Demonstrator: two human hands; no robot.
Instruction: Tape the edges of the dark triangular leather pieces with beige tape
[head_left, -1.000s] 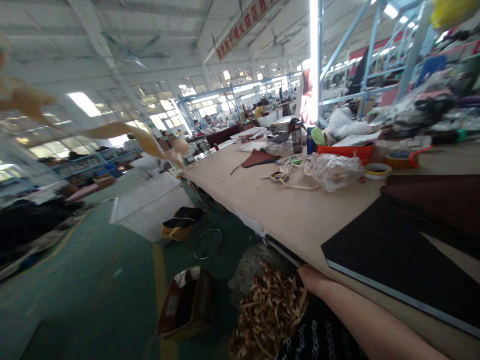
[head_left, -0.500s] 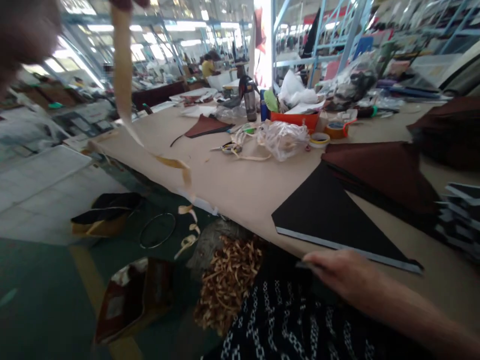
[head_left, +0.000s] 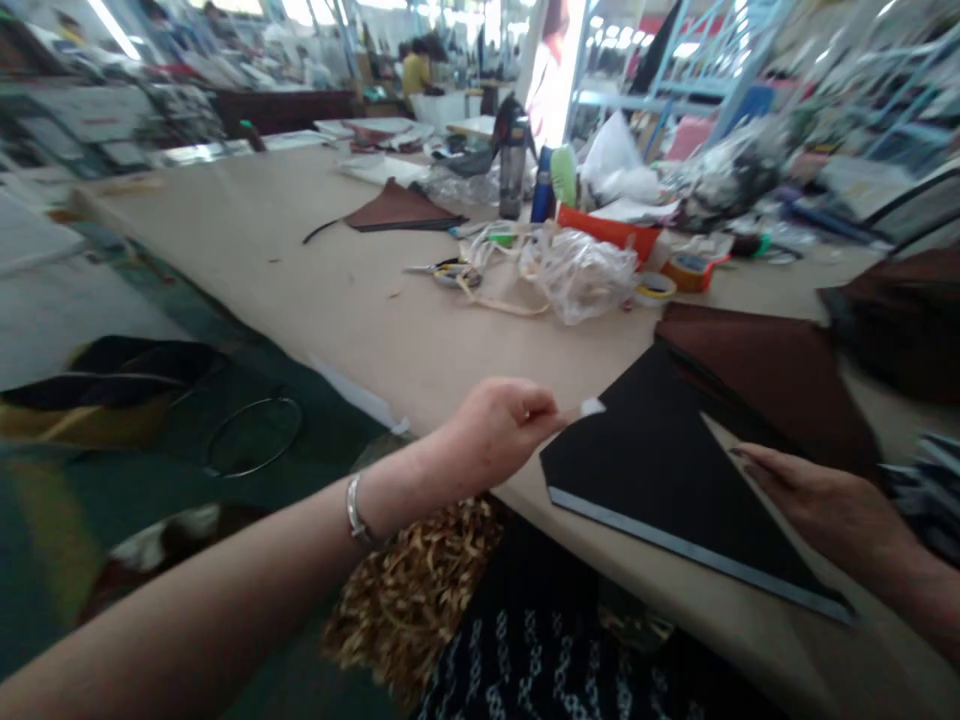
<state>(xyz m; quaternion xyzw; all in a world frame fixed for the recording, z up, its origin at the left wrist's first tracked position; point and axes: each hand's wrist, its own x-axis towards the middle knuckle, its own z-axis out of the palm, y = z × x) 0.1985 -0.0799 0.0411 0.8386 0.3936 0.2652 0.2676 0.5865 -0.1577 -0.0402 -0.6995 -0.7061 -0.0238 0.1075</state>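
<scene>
My left hand (head_left: 499, 430) is closed in a pinch at the left tip of a black triangular piece (head_left: 660, 470) lying on the tan table (head_left: 315, 290). A small white tab (head_left: 592, 407) shows between its fingertips. My right hand (head_left: 817, 505) lies flat with fingers stretched out on the right part of the same black piece. A dark brown triangular piece (head_left: 765, 370) lies just behind it.
Scissors (head_left: 446, 270), a crumpled clear plastic bag (head_left: 589, 280), tape rolls (head_left: 686, 272), an orange tray (head_left: 615, 228) and a bottle (head_left: 512, 160) sit further back. A heap of tan strips (head_left: 412, 590) and a metal ring (head_left: 255, 435) lie on the green floor, left of the table.
My left hand came down from high on the left, where it held a long tan strip, to the black piece's tip. My right hand moved from the table edge onto the piece.
</scene>
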